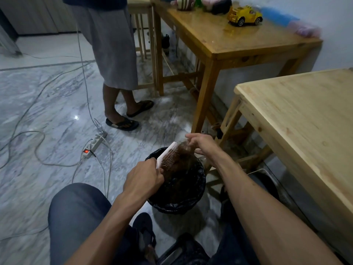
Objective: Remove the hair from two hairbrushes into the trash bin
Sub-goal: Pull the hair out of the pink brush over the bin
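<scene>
A white hairbrush (pixel 166 154) with a pad of bristles is held tilted over the black-lined trash bin (pixel 196 197) on the floor between my legs. My left hand (pixel 144 178) grips its handle. A brown mat of hair (pixel 183 150) clings to the bristles and stretches to my right hand (pixel 202 143), whose fingers pinch the hair at the brush's far end. Dark hair lies inside the bin. I see no second brush.
A pale wooden table (pixel 305 119) stands at my right, a darker table (pixel 238 43) with a yellow toy car (pixel 244 15) behind it. A person in sandals (pixel 122 123) stands on the marble floor. A power strip (pixel 94 143) and cables lie at the left.
</scene>
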A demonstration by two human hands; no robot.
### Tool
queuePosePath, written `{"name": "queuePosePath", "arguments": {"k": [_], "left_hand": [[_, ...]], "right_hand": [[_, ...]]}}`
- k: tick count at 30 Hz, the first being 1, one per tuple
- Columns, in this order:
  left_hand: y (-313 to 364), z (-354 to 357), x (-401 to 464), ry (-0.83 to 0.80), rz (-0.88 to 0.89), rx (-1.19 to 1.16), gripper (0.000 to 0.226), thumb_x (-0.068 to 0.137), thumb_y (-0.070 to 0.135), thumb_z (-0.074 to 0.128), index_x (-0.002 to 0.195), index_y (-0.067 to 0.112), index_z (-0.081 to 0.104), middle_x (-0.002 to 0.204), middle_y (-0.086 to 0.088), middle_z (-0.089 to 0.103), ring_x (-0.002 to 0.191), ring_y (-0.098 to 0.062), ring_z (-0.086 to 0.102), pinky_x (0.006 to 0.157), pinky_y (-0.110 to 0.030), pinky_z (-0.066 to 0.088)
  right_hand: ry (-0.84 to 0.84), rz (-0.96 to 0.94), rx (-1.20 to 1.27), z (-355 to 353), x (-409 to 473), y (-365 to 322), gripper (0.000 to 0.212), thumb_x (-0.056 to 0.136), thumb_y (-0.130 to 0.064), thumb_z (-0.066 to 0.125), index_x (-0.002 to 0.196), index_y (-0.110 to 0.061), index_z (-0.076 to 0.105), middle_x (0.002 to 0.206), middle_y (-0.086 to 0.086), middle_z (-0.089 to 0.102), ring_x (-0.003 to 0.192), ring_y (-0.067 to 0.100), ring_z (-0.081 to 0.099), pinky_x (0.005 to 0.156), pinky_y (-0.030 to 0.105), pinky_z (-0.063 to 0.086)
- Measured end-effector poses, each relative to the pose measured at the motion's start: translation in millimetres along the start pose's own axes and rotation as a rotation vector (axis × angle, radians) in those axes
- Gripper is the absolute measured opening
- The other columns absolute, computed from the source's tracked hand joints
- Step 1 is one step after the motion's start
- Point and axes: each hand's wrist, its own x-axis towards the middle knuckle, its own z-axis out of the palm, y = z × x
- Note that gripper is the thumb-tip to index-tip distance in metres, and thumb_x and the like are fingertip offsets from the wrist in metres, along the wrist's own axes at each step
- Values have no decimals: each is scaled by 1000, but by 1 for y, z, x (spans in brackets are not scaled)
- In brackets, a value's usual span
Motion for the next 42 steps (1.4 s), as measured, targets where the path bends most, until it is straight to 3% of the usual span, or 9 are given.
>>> {"name": "queuePosePath", "arguments": {"k": [3,5,9,15,18,23,29,33,42], "left_hand": [[-2,2,-2,-8,-20,-38,21,93,32,56,89,12,59,70,-3,58,63,-25,58,48,-31,31],[-2,3,-3,-23,-29,-53,21,93,33,56,89,12,60,70,-2,59,63,-24,59,48,-31,33],[3,2,-7,-53,-26,-79,23,94,34,56,91,12,62,71,-3,62,62,-21,59,47,-30,32],[-1,-10,-12,-49,-54,-64,22,93,32,58,86,12,60,68,-3,57,61,-23,56,48,-29,29],[-4,-10,-11,-47,-78,-78,23,92,31,58,84,10,58,70,-5,58,67,-29,59,50,-31,31],[0,-8,-7,-18,-72,-81,22,92,30,56,83,10,56,72,-6,58,67,-28,58,50,-32,32],[1,-7,-10,1,-73,-103,21,91,27,56,80,9,55,67,-6,55,62,-26,55,48,-31,28],[-1,-9,-11,-25,-78,-139,19,91,28,57,85,10,60,66,-6,59,62,-26,58,49,-30,31],[-2,-9,-10,-44,-81,-124,23,93,33,60,91,10,64,68,-6,64,63,-24,62,52,-32,38]], "right_hand": [[-168,-8,-56,0,-1,3,42,89,-30,68,131,-24,69,133,1,65,124,19,60,109,42,44],[-142,-47,-165,4,2,9,32,81,-45,81,108,-28,81,115,-3,76,112,17,68,105,42,49],[124,-6,-77,7,13,12,13,81,-29,86,72,-20,82,85,1,80,89,20,74,92,39,59],[452,169,90,-26,14,0,49,87,-28,82,122,1,62,106,7,71,97,27,71,82,36,58],[326,103,-109,-29,12,3,39,93,-35,74,113,-2,76,95,8,74,87,25,71,69,29,51],[82,-42,-173,-12,1,3,54,95,-42,65,147,-26,55,152,1,52,140,22,47,111,38,37],[-333,-115,-275,-7,-8,10,55,85,-43,79,137,-28,66,135,-6,64,125,11,56,113,36,39],[-170,-178,-437,-4,6,22,6,81,-30,85,87,-30,82,97,-7,77,104,12,69,105,42,51],[401,-66,-702,-8,29,41,10,89,-35,77,87,-26,81,103,2,76,104,23,68,83,31,51]]}}
